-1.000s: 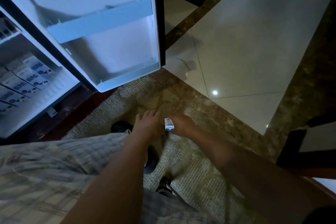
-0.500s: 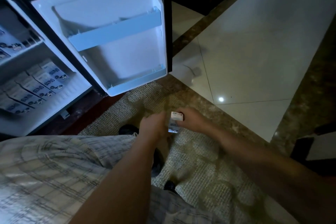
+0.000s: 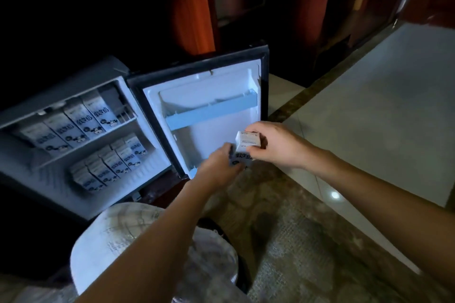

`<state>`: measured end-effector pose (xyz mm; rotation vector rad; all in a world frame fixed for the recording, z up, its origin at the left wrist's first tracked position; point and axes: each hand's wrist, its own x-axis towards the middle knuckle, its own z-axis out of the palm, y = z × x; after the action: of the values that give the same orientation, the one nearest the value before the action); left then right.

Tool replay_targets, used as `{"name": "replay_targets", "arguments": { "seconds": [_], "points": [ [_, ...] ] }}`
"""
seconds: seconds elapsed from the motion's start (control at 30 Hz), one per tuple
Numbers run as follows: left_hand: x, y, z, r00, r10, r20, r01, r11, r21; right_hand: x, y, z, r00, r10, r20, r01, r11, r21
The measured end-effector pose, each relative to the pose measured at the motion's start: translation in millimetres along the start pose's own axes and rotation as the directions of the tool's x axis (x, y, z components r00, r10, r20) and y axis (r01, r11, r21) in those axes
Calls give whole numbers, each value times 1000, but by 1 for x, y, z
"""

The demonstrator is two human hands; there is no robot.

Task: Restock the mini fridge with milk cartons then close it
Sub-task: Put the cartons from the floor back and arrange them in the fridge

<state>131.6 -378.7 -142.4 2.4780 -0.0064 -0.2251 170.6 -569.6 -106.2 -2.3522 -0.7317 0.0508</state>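
The mini fridge [image 3: 61, 179] stands open at the left, its door [image 3: 204, 115] swung out toward me. Several white milk cartons [image 3: 78, 125] line the upper shelf, and several more [image 3: 110, 165] stand on the floor of the fridge. In front of the door's lower part, both hands hold one small white milk carton [image 3: 246, 146]. My right hand [image 3: 278, 145] grips its top end from the right. My left hand [image 3: 219, 167] holds its lower end from the left and below.
A blue door shelf rail [image 3: 211, 110] crosses the door's inside. A woven rug [image 3: 307, 253] lies under me on a brown marble floor, with pale tiles [image 3: 381, 118] to the right. Orange curtains [image 3: 194, 5] hang behind. My knee in plaid shorts [image 3: 128, 241] is below.
The carton has risen from near the rug up to the front of the fridge door, with both hands on it. The view has tilted up, showing the whole fridge.
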Motion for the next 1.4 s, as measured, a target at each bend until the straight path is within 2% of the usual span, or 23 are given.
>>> {"name": "replay_targets", "arguments": {
  "seconds": [0.13,0.33,0.47,0.57,0.7,0.93,1.07,1.2,1.3,1.4],
  "points": [
    [3,-4,-60,992,-11,-122,10,1000,-9,40,-38,-21,994,-106,-2,106,994,-24],
    [-5,-26,-134,972,-64,-226,117,966,231,88,-92,-20,986,-161,35,159,986,43],
    [-15,-55,-163,960,-90,-264,174,933,315,121,-123,0,976,-203,74,195,976,97],
    [-20,-81,-184,953,-84,-291,191,913,360,145,-149,18,964,-250,93,243,966,87],
    [-28,-122,-199,948,-148,-282,249,896,368,174,-176,51,946,-275,175,266,961,73],
    [-39,-199,-194,927,-297,-229,366,850,379,221,-204,130,873,-288,393,341,938,-69],
    [-27,-236,-189,923,-318,-215,383,811,443,249,-206,174,842,-269,467,371,918,-139],
    [-9,-266,-184,931,-336,-142,362,800,479,272,-191,222,849,-186,495,365,884,-293],
    [11,-289,-181,942,-331,-60,313,797,517,290,-174,253,861,-143,488,393,797,-458],
    [35,-309,-178,955,-294,-49,273,799,535,308,-159,272,876,-124,466,387,757,-527]
  ]
}}
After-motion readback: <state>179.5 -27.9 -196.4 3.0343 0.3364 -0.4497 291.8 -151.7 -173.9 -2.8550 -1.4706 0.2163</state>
